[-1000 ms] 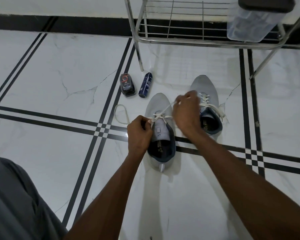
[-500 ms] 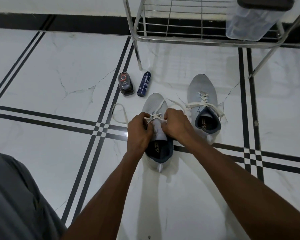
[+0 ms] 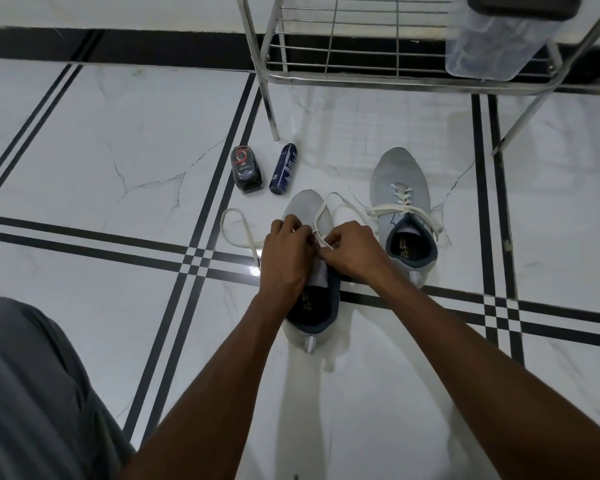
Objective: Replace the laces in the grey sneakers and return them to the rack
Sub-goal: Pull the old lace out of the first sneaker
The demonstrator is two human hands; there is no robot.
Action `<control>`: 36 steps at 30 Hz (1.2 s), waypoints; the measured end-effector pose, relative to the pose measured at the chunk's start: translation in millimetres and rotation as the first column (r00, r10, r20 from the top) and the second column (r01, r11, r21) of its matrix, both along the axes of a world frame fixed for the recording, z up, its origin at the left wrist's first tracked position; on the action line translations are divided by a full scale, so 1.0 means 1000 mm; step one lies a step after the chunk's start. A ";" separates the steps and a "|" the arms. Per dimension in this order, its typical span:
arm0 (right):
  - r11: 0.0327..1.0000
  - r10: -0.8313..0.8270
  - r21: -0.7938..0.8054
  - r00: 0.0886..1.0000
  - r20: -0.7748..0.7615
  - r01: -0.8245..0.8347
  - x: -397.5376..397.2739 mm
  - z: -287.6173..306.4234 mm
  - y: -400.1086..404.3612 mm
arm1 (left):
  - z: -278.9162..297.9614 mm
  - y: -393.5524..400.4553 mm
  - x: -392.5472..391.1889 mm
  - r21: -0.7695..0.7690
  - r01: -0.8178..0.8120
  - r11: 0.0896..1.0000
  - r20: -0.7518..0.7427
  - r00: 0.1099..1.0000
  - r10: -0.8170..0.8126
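Left hand: your left hand (image 3: 288, 252) pinches the white lace (image 3: 321, 216) over the near grey sneaker (image 3: 310, 271), fingers curled.
Right hand: your right hand (image 3: 352, 251) grips the same lace, touching the left.
Second sneaker: laced second sneaker (image 3: 400, 202) stands just right, toe toward the rack (image 3: 343, 77).
Open floor: bare tile lies left, beyond the two bottles (image 3: 262, 169).

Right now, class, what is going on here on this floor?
A person is lacing the nearer grey mesh sneaker on the white tiled floor. The left hand and right hand both pinch its white lace over the tongue. The other grey sneaker stands already laced beside it, before the steel wire rack.
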State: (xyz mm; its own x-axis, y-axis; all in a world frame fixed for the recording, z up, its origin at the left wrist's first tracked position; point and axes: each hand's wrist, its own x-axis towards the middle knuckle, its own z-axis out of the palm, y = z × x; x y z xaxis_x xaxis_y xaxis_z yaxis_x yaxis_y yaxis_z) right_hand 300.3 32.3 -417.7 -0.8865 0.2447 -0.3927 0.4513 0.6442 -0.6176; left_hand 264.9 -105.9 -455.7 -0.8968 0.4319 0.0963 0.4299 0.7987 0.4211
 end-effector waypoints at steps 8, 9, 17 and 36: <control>0.994 -0.101 -0.028 0.993 0.057 0.102 0.006 -0.001 0.005 | 0.010 -0.017 -0.013 0.443 -0.600 0.667 0.198 0.790 0.580; 0.995 -0.092 -0.035 0.994 0.053 0.094 0.005 -0.001 0.005 | 0.012 -0.019 -0.014 0.442 -0.559 0.702 0.141 0.816 0.561; 0.989 -0.103 -0.099 0.993 0.050 0.107 0.001 -0.001 0.003 | 0.010 -0.001 -0.003 -0.118 0.116 0.986 0.033 0.993 -0.113; 0.991 -0.111 -0.073 0.994 -0.025 0.109 0.005 -0.006 0.007 | 0.010 -0.005 -0.010 0.041 -0.083 0.996 -0.077 0.993 0.086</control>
